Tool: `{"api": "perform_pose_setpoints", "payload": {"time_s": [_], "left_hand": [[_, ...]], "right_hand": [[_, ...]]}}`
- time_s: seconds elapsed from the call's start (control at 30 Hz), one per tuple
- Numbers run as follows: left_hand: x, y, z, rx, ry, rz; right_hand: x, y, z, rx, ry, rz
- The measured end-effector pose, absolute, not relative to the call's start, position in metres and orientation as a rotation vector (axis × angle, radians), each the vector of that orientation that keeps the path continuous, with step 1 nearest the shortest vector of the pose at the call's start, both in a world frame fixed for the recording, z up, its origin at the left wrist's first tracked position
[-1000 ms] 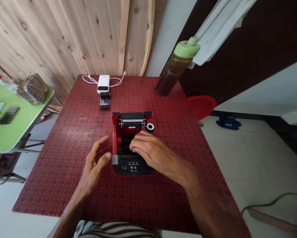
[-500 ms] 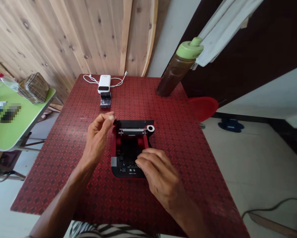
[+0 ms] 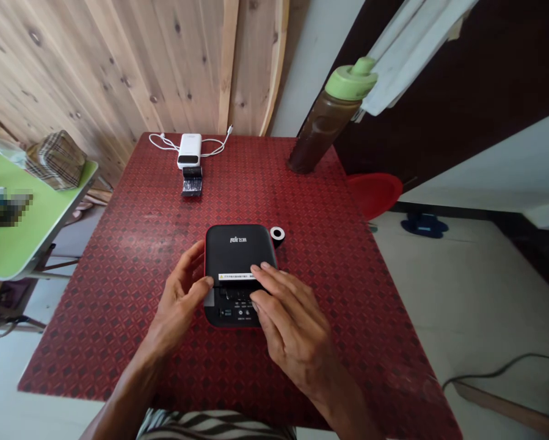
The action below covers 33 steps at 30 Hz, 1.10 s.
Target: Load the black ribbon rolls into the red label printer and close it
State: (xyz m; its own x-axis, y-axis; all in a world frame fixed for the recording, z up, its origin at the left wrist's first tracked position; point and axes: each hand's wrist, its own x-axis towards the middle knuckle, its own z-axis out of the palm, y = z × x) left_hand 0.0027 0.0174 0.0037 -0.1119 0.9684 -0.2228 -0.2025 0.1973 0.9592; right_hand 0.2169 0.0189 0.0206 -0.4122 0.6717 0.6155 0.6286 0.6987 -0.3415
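Here, our left hand [image 3: 178,296] curls along the left side of one square device [image 3: 232,261], red-edged and black-topped; whether it grips, we cannot tell. Our right hand [image 3: 297,318], fingers unclenched, touches its right front. The device lies between our two hands on one red table [image 3: 132,305], its single lid [image 3: 237,250] bearing one white label [image 3: 235,277]. Beyond stand one white-ringed roll [image 3: 278,239], one black strip [image 3: 192,185], one white power bank [image 3: 190,148] and one green-capped bottle [image 3: 327,119].
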Motion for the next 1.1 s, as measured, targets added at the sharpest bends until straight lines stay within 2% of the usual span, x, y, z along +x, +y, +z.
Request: {"api": "perform_pose_setpoints", "payload": {"time_s": [0.43, 0.63, 0.77, 1.1], "left_hand": [[0.005, 0.015, 0.001, 0.895, 1.292, 1.240], [0.002, -0.006, 0.002, 0.828, 1.278, 1.212], [0.001, -0.013, 0.003, 0.832, 1.300, 1.188], [0.000, -0.009, 0.005, 0.785, 1.300, 1.163]], "right_hand": [[0.218, 0.020, 0.025, -0.998, -2.130, 0.170], [0.230, -0.011, 0.005, -1.252, -1.810, 0.185], [0.226, -0.035, -0.013, -1.441, -1.629, 0.334], [0.217, -0.045, -0.026, -1.472, -1.415, 0.553]]}}
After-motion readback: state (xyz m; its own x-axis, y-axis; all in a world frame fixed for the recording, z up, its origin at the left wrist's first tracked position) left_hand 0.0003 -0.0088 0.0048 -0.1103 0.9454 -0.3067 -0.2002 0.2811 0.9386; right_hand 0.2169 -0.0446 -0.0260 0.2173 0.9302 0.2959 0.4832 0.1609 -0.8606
